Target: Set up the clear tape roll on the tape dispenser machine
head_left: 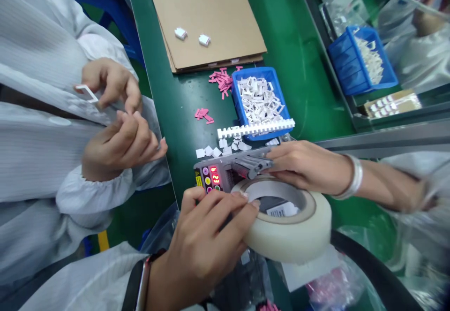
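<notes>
A large roll of clear tape [298,236] lies flat at the near edge of the green table. My left hand [204,245], a watch on its wrist, grips the roll's near-left rim with curled fingers. Just behind the roll stands a small grey tape dispenser [214,175] with red digits and coloured buttons. My right hand [309,165], a silver bracelet on its wrist, reaches in from the right over the roll's far rim. Its fingers are pressed together at the dispenser's metal rollers [251,165]; what they pinch is hidden.
A co-worker's two hands [116,118] at the left hold a small white frame [86,93]. A blue bin [277,93] of white parts, a white toothed strip [256,128], pink bits [221,79], cardboard sheets [207,15] and a second blue bin [346,62] lie beyond.
</notes>
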Available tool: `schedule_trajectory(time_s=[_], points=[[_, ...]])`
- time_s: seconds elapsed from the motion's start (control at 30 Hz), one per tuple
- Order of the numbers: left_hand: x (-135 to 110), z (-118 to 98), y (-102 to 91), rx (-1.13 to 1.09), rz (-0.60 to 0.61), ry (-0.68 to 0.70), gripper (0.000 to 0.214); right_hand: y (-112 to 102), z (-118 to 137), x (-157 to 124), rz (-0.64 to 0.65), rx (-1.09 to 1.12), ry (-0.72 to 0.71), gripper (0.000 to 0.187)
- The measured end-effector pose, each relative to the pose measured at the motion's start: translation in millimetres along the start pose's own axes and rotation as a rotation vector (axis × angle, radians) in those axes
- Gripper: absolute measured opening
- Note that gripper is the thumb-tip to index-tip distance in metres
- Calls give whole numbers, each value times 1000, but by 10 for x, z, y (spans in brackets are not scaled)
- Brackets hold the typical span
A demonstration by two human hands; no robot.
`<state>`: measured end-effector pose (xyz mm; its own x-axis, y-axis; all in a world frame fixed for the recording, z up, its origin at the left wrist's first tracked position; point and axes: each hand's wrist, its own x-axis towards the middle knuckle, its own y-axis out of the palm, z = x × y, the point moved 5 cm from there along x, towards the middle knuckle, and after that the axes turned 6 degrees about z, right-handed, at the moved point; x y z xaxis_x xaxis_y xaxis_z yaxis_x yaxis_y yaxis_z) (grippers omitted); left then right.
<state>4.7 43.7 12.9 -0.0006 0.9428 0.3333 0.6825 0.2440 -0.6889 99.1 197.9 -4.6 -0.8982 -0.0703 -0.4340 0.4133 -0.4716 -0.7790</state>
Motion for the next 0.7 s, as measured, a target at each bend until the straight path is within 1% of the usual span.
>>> schedule_trajectory(time_s=[0.07,0.13,0.3,0.47,0.6,0.7], points=[[36,-11,-9,25,15,-7,15,-22,-11,-8,69,37,67,24],[71,-18,-22,33,36,-19,15,-23,-24,9,124,99,99,29],[107,-25,-67,29,50,-38,15,-25,11,64,197,184,44,42],[119,-45,-70,51,86,-44,15,-51,32,79,198,245,63,45],[121,-34,-65,48,66,-74,15,-28,63,118,193,277,37,44],[119,-19,-59,47,48,-86,17,-29,38,82,186,288,93,42]])
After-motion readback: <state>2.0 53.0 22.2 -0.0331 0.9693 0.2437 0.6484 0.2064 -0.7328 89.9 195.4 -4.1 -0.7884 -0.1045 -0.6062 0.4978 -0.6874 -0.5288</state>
